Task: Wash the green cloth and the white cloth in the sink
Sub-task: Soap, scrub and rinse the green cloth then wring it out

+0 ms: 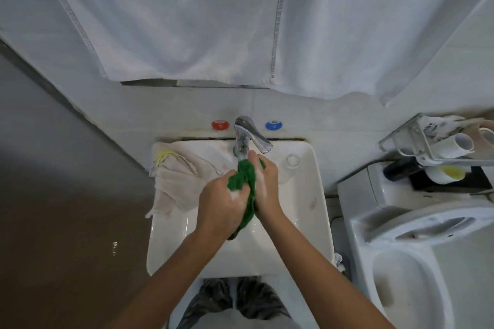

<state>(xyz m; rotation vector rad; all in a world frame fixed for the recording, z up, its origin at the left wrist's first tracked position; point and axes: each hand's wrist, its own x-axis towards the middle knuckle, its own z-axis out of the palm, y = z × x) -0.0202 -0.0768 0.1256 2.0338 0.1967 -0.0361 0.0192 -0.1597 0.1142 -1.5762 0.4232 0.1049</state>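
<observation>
Two hands (243,195) grip one green cloth (247,181).

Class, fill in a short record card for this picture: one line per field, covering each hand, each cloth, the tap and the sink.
left hand: grips the green cloth, soapy
right hand: grips the same cloth from the other side
green cloth: bunched between both hands, over the basin, below the tap
white cloth: draped over the sink's left rim, untouched
sink: white, against the wall
tap: water flow cannot be told
</observation>
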